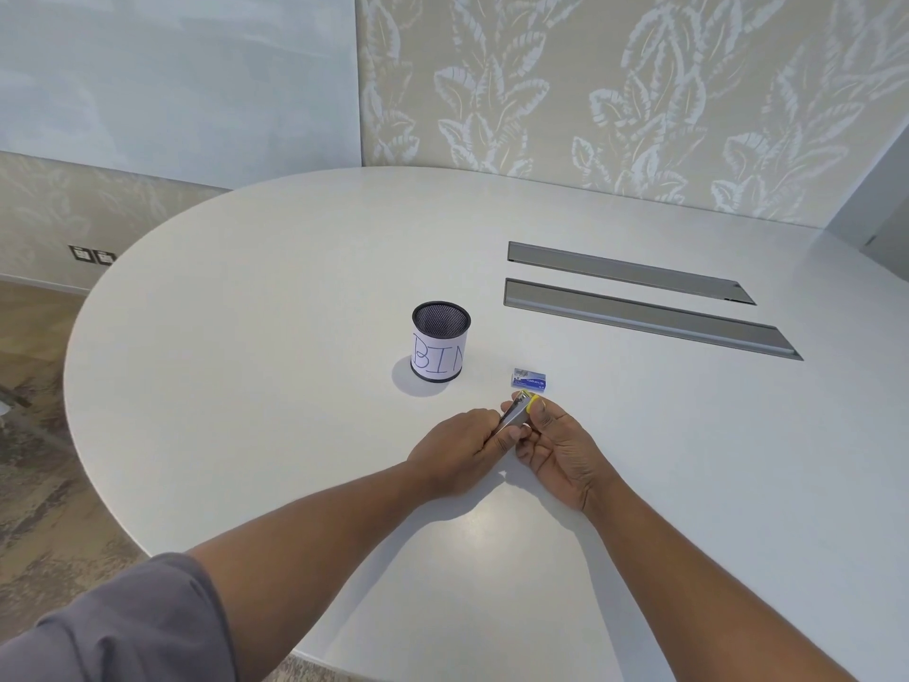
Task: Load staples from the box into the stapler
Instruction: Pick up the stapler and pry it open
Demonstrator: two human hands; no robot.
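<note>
Bin [440, 343] sits left on the surface [295, 287]. My left hand [457, 447] and right hand [560, 447] both grip the stapler [516, 414], just short of the box [529, 378]. Stapler is small; it could slip when I pry it open.

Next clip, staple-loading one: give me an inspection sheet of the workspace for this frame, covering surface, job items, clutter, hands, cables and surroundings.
Surface: white rounded table, two grey recessed strips set into it.
Job's things: small stapler, metal with a yellow part, held above the table by both hands; staple box, blue, lying just beyond the hands, apparently open.
Clutter: black mesh cup with a paper label reading BIN, upright, left of the box.
Hands: left hand and right hand both grip the stapler.
Cables: nothing seen.
Surroundings: leaf-patterned wall, wall sockets low on the left.
</note>
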